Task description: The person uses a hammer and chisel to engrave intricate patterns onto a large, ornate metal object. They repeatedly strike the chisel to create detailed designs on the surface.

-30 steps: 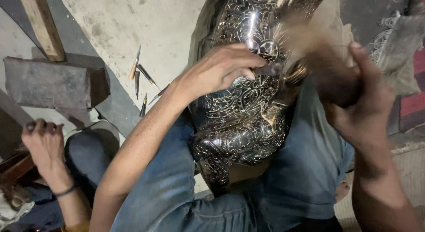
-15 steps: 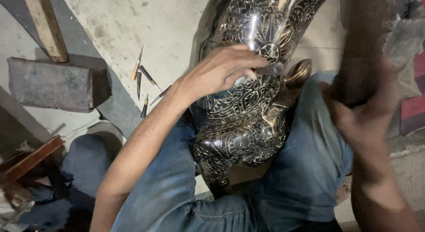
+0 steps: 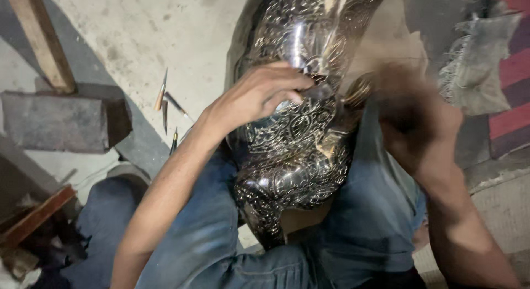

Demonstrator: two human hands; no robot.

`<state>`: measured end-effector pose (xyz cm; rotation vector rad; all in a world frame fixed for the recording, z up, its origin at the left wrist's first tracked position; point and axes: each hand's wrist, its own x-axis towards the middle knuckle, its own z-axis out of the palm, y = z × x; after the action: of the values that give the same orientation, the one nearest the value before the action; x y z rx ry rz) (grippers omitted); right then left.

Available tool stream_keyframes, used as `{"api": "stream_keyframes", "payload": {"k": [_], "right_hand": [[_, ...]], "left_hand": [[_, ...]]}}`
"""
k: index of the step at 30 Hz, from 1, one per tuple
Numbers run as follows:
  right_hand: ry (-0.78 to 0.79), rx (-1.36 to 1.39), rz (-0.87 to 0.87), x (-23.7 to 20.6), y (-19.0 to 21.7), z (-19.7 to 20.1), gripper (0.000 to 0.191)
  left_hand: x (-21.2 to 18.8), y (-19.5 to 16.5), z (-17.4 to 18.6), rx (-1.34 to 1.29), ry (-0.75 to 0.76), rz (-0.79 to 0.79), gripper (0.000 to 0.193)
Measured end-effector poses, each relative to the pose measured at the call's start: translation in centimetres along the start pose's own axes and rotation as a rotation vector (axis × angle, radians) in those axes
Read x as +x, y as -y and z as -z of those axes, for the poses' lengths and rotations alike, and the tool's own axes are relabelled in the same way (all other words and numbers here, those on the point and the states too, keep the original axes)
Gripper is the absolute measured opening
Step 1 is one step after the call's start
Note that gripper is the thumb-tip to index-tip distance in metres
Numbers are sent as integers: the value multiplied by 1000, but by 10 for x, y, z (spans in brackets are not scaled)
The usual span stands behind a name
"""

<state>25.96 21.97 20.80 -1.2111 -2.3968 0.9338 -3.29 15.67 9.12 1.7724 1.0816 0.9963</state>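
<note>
Head view, looking down at the lap. A large engraved metal vessel [image 3: 301,134], dark with bright scrolling ornament, lies between the person's thighs on blue jeans [image 3: 204,234], its narrow end toward the body and its wide body running up out of the top edge of the frame.

Left hand [image 3: 259,93]: forearm comes in from the lower left, rising diagonally across the left thigh. Wrist slightly bent, palm down, back of the hand toward the camera. Fingers curled together and pressed onto the vessel's upper surface near a bright smooth band; the fingertips [image 3: 301,85] touch the metal. Whether they pinch a small tool against it cannot be told: nothing shows between them.

Right hand [image 3: 411,115]: forearm enters from the lower right corner and rises steeply. The hand is heavily motion-blurred, at the vessel's right flank beside a rounded brass-coloured boss. Grip state cannot be read; fingers are not separable in the blur.

Surroundings: on the concrete floor [image 3: 138,40] left of the vessel, several thin pointed chisels [image 3: 165,104] lie loose, well apart from both hands. Farther left, a dark stone block [image 3: 61,120] with a wooden handle [image 3: 41,38] rising from it. Upper right, a grey frayed cloth [image 3: 477,57].
</note>
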Motion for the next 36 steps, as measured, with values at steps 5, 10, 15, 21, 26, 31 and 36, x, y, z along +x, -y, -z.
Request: {"api": "stream_keyframes", "payload": {"k": [5, 10, 15, 21, 26, 31, 36], "right_hand": [[-87, -140, 101, 16, 20, 0, 63], [-22, -320, 137, 19, 22, 7, 67], [127, -697, 108, 13, 9, 2, 68], [159, -535, 47, 9, 6, 5, 77], [-38, -208, 87, 18, 15, 7, 69], [-58, -78, 76, 18, 19, 3, 72], [177, -823, 157, 11, 3, 8, 73]], "left_hand": [[-1, 3, 1, 15, -1, -20, 29], [1, -1, 0, -17, 139, 253, 32], [0, -1, 1, 87, -19, -26, 35], [-4, 5, 1, 81, 36, 25, 30], [-1, 5, -2, 43, -15, -19, 36], [-1, 3, -3, 134, 228, 353, 30], [-2, 5, -4, 56, 186, 439, 37]]}}
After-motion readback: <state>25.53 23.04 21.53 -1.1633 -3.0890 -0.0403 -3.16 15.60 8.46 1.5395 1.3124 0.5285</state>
